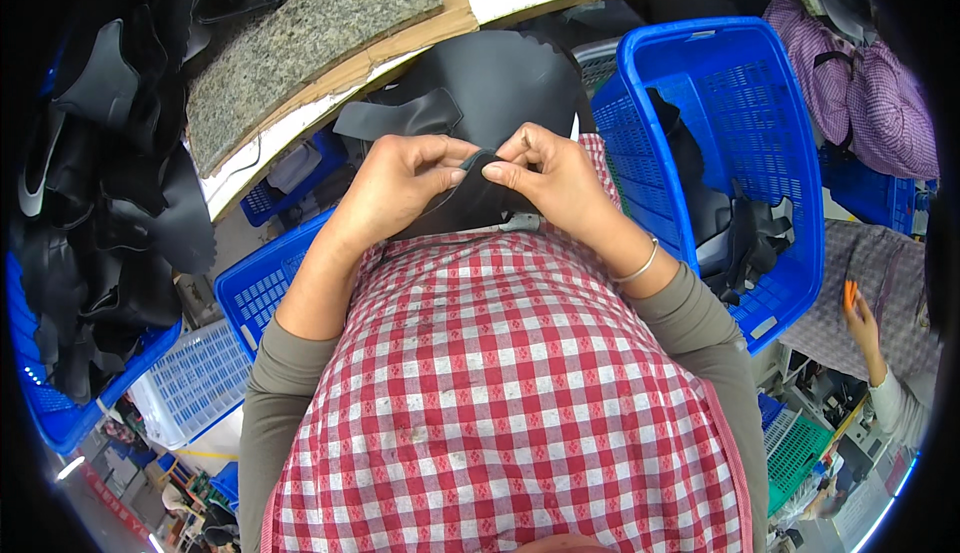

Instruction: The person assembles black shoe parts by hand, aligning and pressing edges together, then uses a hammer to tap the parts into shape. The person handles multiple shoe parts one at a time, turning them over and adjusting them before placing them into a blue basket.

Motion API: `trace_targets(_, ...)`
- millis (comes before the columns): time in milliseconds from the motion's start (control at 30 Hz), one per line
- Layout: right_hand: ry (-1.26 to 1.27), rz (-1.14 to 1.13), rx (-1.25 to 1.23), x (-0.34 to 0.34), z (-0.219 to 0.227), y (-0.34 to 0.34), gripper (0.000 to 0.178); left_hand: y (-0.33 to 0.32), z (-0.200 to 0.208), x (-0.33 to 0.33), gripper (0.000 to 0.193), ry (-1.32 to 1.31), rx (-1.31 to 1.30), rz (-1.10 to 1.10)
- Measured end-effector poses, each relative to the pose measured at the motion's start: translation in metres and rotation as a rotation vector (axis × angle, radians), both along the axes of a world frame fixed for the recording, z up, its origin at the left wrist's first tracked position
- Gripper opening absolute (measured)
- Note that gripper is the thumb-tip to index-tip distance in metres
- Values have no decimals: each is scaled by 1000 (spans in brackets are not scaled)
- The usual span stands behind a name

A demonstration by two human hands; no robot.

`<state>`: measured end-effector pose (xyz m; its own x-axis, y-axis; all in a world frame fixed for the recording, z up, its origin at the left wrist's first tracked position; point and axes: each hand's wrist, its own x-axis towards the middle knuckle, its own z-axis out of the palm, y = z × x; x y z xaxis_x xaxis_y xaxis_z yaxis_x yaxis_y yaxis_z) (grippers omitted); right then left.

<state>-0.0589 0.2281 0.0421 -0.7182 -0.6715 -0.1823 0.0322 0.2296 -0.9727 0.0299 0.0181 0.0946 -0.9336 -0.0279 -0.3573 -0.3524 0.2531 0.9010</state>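
Observation:
Both my hands pinch the upper edge of a black leather piece (477,166) over my lap. My left hand (405,181) grips it from the left, thumb against fingertips. Close beside it my right hand (543,175) is closed on the same edge, its fingers curled. The lower part of the piece hangs down between my wrists. Just beyond the hands, a large black leather panel (490,78) with a notched edge lies against the bench, with a smaller black strip-like piece (400,118) over its left side.
A blue plastic basket (740,143) with black pieces stands at my right. Black cut pieces (110,213) pile high at the left above another blue basket (60,423). A stone slab (320,33) lies on the bench ahead. At the far right, a co-worker's hand (862,325) holds something orange.

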Motion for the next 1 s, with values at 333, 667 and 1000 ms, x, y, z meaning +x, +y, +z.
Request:
trace_targets(333, 31, 64, -28, 6, -10, -5, 21, -7, -10, -2, 10, -24, 82, -30)
trace_targets(667, 319, 398, -68, -61, 41, 5, 54, -9, 2, 13, 7, -75, 133, 78)
trace_targets(1000, 770, 269, -214, -17, 50, -59, 29, -50, 88, -5, 7, 163, -252, -245)
